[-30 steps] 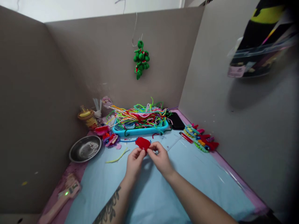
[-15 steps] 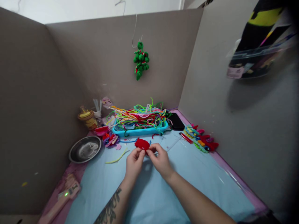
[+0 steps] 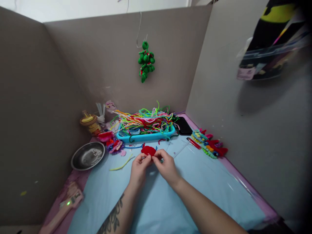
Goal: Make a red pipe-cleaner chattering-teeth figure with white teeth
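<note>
A small red crocheted piece (image 3: 148, 150) is pinched between my two hands above the light blue table cover (image 3: 156, 195). My left hand (image 3: 139, 165) grips its lower left edge with thumb and fingers. On its lower right, my right hand (image 3: 166, 165) pinches the same piece, fingers curled. The fingertips of both hands nearly meet, and they hide the bottom of the piece. Just behind it lies a blue strand (image 3: 134, 147). A yellow-green strand (image 3: 122, 164) rests on the cover to the left of my left hand.
A blue tray (image 3: 146, 137) heaped with coloured yarn stands at the back. Left are a metal bowl (image 3: 81, 158) with white bits and a pink glue gun (image 3: 60, 213). Right are a red cutter (image 3: 194, 143), a black phone (image 3: 184, 126) and colourful crocheted pieces (image 3: 210, 144).
Both hands keep their pinch on the red piece, with only a slight shift of the fingers. The whole view has moved a little.
</note>
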Demonstrator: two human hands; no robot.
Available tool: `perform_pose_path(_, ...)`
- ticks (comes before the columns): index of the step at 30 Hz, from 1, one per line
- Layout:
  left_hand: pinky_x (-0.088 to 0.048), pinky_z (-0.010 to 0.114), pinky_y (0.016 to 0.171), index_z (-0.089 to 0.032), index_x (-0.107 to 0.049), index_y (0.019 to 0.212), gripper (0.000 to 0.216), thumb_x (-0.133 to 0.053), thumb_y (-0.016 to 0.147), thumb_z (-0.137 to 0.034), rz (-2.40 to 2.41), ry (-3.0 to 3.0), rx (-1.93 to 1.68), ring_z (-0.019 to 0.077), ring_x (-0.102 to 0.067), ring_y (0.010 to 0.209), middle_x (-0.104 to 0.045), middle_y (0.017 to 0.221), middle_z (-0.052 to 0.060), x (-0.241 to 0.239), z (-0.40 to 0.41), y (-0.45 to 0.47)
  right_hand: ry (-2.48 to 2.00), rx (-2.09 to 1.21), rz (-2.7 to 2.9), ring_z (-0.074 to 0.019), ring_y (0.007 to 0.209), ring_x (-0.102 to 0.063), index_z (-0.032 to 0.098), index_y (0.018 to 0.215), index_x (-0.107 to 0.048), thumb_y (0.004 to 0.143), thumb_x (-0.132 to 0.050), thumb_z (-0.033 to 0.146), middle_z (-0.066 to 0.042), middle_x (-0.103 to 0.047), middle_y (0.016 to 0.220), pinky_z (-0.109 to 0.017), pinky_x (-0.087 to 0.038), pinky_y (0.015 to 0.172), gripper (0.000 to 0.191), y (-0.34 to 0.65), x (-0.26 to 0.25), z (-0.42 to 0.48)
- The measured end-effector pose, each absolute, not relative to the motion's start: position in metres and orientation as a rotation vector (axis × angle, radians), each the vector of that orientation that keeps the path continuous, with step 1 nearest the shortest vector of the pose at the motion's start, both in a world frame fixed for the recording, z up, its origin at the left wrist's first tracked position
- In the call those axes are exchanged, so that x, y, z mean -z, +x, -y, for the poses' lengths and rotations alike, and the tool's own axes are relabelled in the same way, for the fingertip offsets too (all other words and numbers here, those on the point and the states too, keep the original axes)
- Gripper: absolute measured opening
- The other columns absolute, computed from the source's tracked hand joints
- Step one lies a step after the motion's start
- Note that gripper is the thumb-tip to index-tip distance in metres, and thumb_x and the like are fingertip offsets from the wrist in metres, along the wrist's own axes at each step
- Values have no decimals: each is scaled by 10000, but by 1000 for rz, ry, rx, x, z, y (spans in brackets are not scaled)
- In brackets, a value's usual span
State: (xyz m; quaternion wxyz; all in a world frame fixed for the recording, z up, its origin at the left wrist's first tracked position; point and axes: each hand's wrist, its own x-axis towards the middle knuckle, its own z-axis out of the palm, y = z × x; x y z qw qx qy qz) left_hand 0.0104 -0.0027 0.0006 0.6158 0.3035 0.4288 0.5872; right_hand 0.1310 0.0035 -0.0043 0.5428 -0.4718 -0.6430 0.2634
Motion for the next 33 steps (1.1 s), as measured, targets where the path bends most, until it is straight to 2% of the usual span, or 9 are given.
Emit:
perform_pose_path(8, -475, 279, 726, -144, -588, 670, 198, -748, 646, -259, -962, 755, -1333, 143, -630, 663, -670, 681, 15, 0, 1, 10, -1108, -788, 1424, -138, 643, -524, 203, 739, -514, 792, -533, 199, 22, -549, 678, -246, -425, 618, 56, 130, 3, -5)
perform_pose_path(18, -434, 204, 618, -139, -592, 653, 227, -770, 632, -277, -1001, 882, -1315, 101, -566, 581, -636, 616, -3, 5, 0, 5, -1085, -927, 1340, -129, 603, -494, 201, 716, -497, 733, -574, 206, 39, -514, 647, -234, -407, 567, 79, 133, 3, -11)
perform_pose_path(25, -457, 221, 662, -151, -622, 834, 286, -773, 639, -296, -967, 899, -1317, 125, -626, 636, -697, 695, 26, 4, 3, 10, -1071, -998, 1298, -121, 582, -458, 203, 705, -461, 721, -565, 204, 52, -469, 628, -236, -381, 560, 106, 135, 6, -15)
perform_pose_path(33, -487, 294, 772, -129, -671, 922, 399, -806, 583, -291, -1009, 874, -1302, 194, -682, 764, -739, 817, 92, 6, 4, 13, -1062, -1044, 1214, -115, 551, -441, 205, 679, -444, 687, -564, 215, 62, -441, 599, -233, -370, 535, 121, 135, 6, -19)
